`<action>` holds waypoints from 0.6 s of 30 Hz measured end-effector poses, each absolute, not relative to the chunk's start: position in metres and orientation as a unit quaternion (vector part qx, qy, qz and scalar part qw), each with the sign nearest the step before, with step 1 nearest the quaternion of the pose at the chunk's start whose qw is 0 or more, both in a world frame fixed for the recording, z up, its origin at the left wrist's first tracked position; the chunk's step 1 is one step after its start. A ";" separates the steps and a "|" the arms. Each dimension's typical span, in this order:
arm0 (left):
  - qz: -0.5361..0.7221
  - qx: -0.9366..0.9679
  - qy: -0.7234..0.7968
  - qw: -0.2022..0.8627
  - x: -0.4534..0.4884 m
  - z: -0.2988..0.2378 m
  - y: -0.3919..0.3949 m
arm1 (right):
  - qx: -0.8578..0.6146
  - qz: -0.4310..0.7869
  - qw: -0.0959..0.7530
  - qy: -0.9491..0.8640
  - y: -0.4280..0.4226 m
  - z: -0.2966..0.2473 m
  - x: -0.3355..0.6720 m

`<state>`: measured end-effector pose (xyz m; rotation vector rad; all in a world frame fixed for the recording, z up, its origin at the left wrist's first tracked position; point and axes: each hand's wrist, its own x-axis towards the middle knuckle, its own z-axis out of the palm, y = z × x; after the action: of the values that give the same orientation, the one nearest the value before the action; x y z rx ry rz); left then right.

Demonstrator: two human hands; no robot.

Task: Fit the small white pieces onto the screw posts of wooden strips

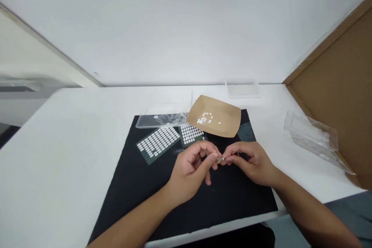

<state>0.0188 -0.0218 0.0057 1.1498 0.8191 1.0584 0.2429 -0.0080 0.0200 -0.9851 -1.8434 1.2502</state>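
Above the black mat point(221, 209) my two hands meet fingertip to fingertip. My left hand point(193, 168) is closed in a pinch on a small tan piece point(219, 160). Against its right end sits a tiny shiny metal part point(223, 159), at the fingertips of my right hand point(254, 162). My right thumb and forefinger are pinched too, but what they grip is mostly hidden and too small to name. Just beyond the hands lie a sheet of white oval stickers point(158, 143) and a second such sheet point(192, 134). A brown paper tray point(229, 118) holds several small white pieces.
A shallow clear tray point(145, 122) with thin clear pieces stands on the mat's far left edge. Another clear container point(242, 91) is at the back. To the right are a clear open box point(312, 135) and a tall cardboard panel point(337, 69). A white wall closes the table's rear.
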 end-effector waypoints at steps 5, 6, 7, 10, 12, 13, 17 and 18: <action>0.459 0.461 0.373 0.661 0.018 0.003 -0.019 | -0.371 0.500 0.340 -0.705 -0.008 0.020 0.243; 0.458 0.454 0.372 0.668 0.018 0.002 -0.018 | -0.371 0.503 0.339 -0.703 -0.008 0.020 0.243; 0.458 0.446 0.369 0.675 0.017 0.002 -0.017 | -0.371 0.506 0.338 -0.702 -0.008 0.020 0.243; 0.468 0.421 0.357 0.690 0.016 0.002 -0.016 | -0.369 0.518 0.341 -0.693 -0.009 0.021 0.243; 0.474 0.405 0.357 0.695 0.016 0.002 -0.015 | -0.366 0.523 0.343 -0.689 -0.009 0.021 0.243; 0.475 0.399 0.359 0.698 0.016 0.002 -0.014 | -0.366 0.524 0.343 -0.688 -0.009 0.022 0.243; 0.477 0.398 0.348 0.702 0.014 0.001 -0.012 | -0.367 0.523 0.342 -0.689 -0.010 0.021 0.243; 0.474 0.410 0.337 0.702 0.013 0.001 -0.011 | -0.365 0.522 0.343 -0.691 -0.010 0.021 0.243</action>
<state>0.0126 -0.0109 0.0009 0.9132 0.7505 1.0552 0.2432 -0.0096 0.0206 -0.9474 -1.7953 1.3557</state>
